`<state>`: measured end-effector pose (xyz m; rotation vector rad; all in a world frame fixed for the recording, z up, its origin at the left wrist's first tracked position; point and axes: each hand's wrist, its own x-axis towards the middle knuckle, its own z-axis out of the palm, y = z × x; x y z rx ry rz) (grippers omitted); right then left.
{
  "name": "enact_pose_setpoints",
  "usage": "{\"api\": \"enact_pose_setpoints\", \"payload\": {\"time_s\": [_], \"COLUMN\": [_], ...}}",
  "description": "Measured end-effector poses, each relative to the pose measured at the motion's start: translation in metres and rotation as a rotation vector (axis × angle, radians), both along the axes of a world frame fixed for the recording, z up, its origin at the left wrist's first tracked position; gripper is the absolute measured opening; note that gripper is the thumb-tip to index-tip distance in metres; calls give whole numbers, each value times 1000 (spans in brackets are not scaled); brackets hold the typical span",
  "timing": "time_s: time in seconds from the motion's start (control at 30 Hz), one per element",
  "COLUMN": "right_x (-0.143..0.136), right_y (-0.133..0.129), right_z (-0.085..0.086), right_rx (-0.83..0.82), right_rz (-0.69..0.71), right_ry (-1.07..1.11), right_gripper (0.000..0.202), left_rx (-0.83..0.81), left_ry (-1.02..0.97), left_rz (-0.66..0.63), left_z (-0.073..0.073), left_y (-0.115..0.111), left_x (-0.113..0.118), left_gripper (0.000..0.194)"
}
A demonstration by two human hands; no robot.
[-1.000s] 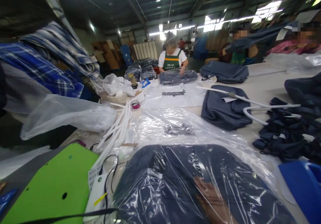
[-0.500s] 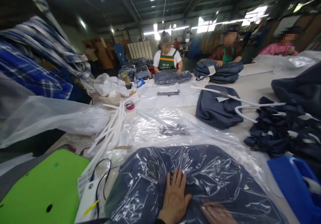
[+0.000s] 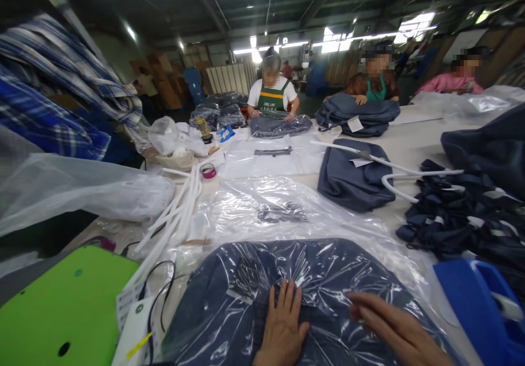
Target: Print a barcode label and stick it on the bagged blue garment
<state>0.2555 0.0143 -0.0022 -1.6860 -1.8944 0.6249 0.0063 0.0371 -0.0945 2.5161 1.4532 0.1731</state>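
A dark blue folded fabric bag (image 3: 328,267) in a clear plastic sleeve lies in front of me at the near edge of the table. My left hand (image 3: 283,322) presses flat on top of it, fingers stretched out. Over the right part of the package is my right hand (image 3: 394,322), its fingers extended and a little blurred; whether it touches the plastic I cannot tell. A dark printed patch (image 3: 248,278) shows through the plastic to the left of my left hand.
White tubes (image 3: 180,207) and a tape roll (image 3: 208,170) lie left, beyond a green board (image 3: 69,306). Clear plastic bags (image 3: 262,196) are stacked ahead. Dark cloth straps (image 3: 455,213) and a blue plastic holder (image 3: 476,300) are right. A co-worker (image 3: 273,89) handles another package opposite.
My right hand has lifted from low on the package and moved right and up. My left hand stays flat in about the same place.
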Motion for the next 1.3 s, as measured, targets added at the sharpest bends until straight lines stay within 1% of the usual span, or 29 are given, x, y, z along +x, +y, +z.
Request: {"api": "enact_pose_setpoints", "payload": {"time_s": [0.03,0.07,0.1,0.17,0.23,0.3,0.33,0.37,0.4,0.43,0.47,0.5,0.53,0.57,0.6,0.63,0.67,0.7,0.73,0.8,0.83,0.87,0.9,0.97,1.03,1.1,1.2,1.27,1.3], "right_x": [-10,-21,-33,-53,-63,-63,-60,-57,-54,-52,-50,-50,-50,-51,-52,-52,-53,-53,-53,-53,-54,-54,-54,-54,-53,-50,-44,-39,-37], "right_y": [23,45,64,92,103,104,103,102,100,100,99,100,100,101,101,102,102,101,101,99,99,98,98,97,98,100,102,103,103], "right_z": [1,-3,-11,-40,-77,-109,-121,-128,-132,-132,-131,-128,-126,-123,-122,-121,-121,-122,-123,-125,-126,-127,-128,-130,-131,-129,-121,-116,-115], "right_rx": [45,134,207,316,382,452,491,527,563,594,617,632,640,641,638,634,628,618,604,565,540,510,477,407,322,217,48,-19,-32], "right_rz": [40,69,116,119,103,94,95,99,104,105,105,99,93,87,87,92,97,99,99,87,79,74,72,78,96,123,171,208,222], "right_ry": [-8,-57,-124,-303,-465,-552,-579,-600,-615,-627,-634,-637,-638,-638,-638,-637,-637,-637,-638,-639,-637,-634,-629,-608,-568,-515,-426,-368,-347], "right_gripper": [37,39,40,41,42,45,46,48,48,49,50,51,52,52,53,53,53,54,54,56,56,56,55,54,52,51,51,52,52], "left_rx": [-12,-33,-61,-128,-198,-275,-324,-376,-417,-430,-414,-351,-254,-156,-72,-20,12,38,79,224,294,356,402,456,470,443,348,320,329], "left_ry": [-2,-7,-16,-45,-85,-129,-151,-173,-189,-195,-192,-168,-131,-85,-27,47,128,199,252,338,374,405,429,458,470,481,488,482,466], "left_rz": [1,3,6,11,7,14,12,17,43,96,159,264,346,416,487,548,608,626,597,564,544,528,510,480,474,483,512,536,522], "left_z": [2,5,8,16,22,28,33,40,49,61,73,86,96,102,104,100,91,78,63,35,24,17,12,10,14,19,29,37,40], "left_y": [1,1,2,0,-3,-5,-5,-2,3,11,21,32,43,51,57,59,56,51,43,27,20,16,13,14,17,20,24,24,23], "left_x": [0,0,0,0,2,4,5,5,5,2,-3,-11,-22,-35,-50,-66,-81,-94,-105,-120,-124,-126,-126,-125,-124,-125,-123,-115,-107], "left_gripper": [78,77,76,71,66,65,65,65,63,60,56,52,52,50,50,51,54,54,53,52,51,52,52,52,52,51,48,45,44]}}
